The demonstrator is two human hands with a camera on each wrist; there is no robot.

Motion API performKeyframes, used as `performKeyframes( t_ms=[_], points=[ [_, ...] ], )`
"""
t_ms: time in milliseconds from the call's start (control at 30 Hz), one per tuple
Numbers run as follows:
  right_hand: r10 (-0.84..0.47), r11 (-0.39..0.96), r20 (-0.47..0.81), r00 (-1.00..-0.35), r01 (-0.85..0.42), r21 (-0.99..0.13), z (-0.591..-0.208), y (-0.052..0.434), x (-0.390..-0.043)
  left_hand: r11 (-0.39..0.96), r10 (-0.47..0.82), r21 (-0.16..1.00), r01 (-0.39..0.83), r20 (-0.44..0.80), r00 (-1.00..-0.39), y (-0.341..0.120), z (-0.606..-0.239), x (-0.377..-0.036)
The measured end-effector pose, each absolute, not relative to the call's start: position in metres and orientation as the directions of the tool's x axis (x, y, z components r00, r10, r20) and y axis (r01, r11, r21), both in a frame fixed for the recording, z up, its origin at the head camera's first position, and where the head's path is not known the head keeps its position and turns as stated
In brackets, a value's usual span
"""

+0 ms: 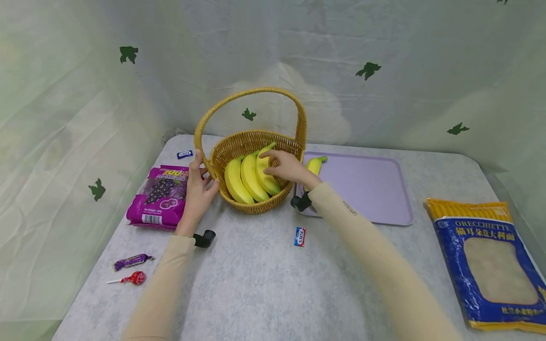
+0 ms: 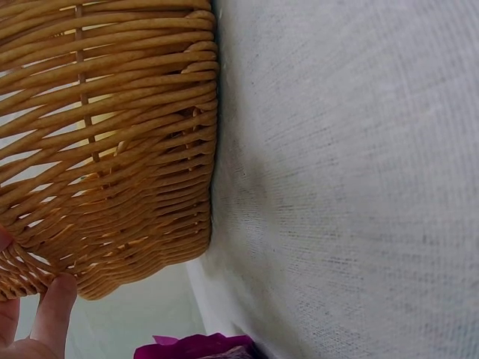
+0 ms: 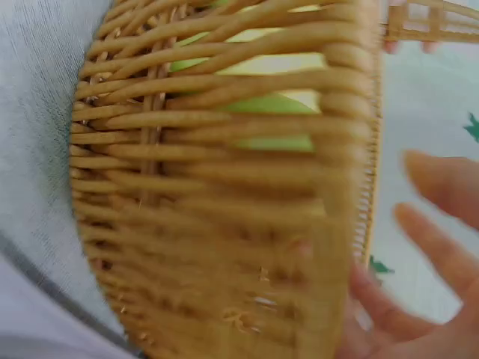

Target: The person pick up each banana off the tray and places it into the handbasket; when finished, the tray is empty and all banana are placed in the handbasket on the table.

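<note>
A wicker basket [image 1: 260,207] with a tall arched handle [image 1: 256,92] stands towards the back of the table. Three yellow bananas [image 1: 248,177] with greenish ends lie side by side in it. My left hand [image 1: 197,192] holds the basket's left side where the handle meets the rim; in the left wrist view a fingertip [image 2: 61,288] presses the weave. Above the rightmost banana hovers my right hand [image 1: 287,166], fingers loosely bent and apart. The right wrist view shows those fingers [image 3: 441,239] spread beside the rim with nothing between them.
Right of the basket lies a lilac tray [image 1: 367,189] with another banana [image 1: 314,165], partly covered by my right wrist. A purple candy bag [image 1: 159,199], small wrapped sweets [image 1: 300,237] and a red lollipop [image 1: 137,278] lie around. A blue pasta bag [image 1: 490,270] occupies the right edge.
</note>
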State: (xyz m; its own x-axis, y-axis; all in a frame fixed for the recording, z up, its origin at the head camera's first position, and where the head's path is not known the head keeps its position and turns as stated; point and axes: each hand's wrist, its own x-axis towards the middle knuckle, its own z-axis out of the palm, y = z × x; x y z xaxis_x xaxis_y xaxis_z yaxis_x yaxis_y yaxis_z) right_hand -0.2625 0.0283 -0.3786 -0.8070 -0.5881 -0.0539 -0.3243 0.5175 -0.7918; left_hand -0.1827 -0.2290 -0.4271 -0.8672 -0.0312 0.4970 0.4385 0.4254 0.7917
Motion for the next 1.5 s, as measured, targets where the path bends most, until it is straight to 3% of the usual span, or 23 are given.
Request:
performKeyframes(
  t_ms=[100, 200, 400, 800, 1133, 1500],
  points=[
    [-0.588, 0.322, 0.005, -0.809, -0.240, -0.916, -0.379, 0.044, -0.261, 0.431, -0.035, 0.791, 0.433, 0.495, -0.868, -0.229, -0.427, -0.182],
    [-0.585, 0.163, 0.045, -0.810, -0.172, -0.971, -0.378, 0.061, -0.259, 0.438, -0.038, 0.789, 0.431, 0.495, -0.868, -0.229, -0.427, -0.182],
    [-0.541, 0.074, 0.060, -0.839, -0.119, -0.990, -0.382, 0.096, -0.257, 0.434, -0.038, 0.793, 0.427, 0.490, -0.871, -0.229, -0.426, -0.182],
    [-0.442, 0.159, -0.038, -0.896, -0.037, -0.987, -0.406, 0.153, -0.253, 0.443, -0.033, 0.785, 0.433, 0.496, -0.868, -0.229, -0.427, -0.184],
    [-0.443, 0.259, -0.156, -0.883, 0.041, -0.965, -0.432, 0.176, -0.245, 0.435, -0.025, 0.781, 0.448, 0.508, -0.861, -0.230, -0.428, -0.185],
    [-0.468, 0.390, -0.185, -0.864, -0.014, -0.921, -0.436, 0.168, -0.240, 0.430, -0.026, 0.785, 0.446, 0.504, -0.863, -0.227, -0.427, -0.184]
  ],
)
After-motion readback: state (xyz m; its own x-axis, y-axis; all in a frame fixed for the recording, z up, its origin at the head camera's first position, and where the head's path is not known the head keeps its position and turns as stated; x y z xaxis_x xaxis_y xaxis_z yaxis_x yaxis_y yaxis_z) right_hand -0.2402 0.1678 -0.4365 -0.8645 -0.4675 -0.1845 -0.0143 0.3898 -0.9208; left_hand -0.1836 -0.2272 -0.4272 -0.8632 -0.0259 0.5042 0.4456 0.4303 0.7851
